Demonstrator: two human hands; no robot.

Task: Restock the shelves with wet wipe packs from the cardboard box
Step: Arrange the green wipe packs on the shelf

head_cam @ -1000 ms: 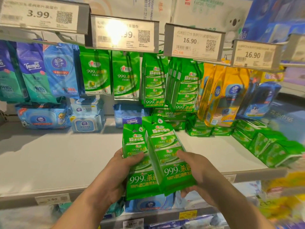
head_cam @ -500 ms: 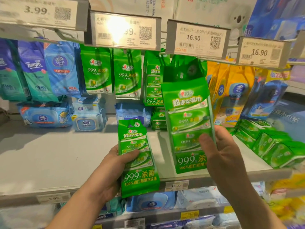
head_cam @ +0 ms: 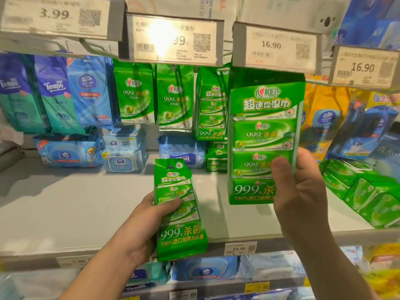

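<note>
Two green packs (head_cam: 263, 146) held — bare shelf (head_cam: 75, 213) below

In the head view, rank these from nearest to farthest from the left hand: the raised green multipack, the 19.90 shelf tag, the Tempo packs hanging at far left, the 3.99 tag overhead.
From the left hand:
1. 19.90 shelf tag, on the shelf edge, lower right.
2. Raised green multipack, up right, held by the right hand.
3. Tempo packs, hanging upper left.
4. 3.99 tag, top left overhead.
</note>
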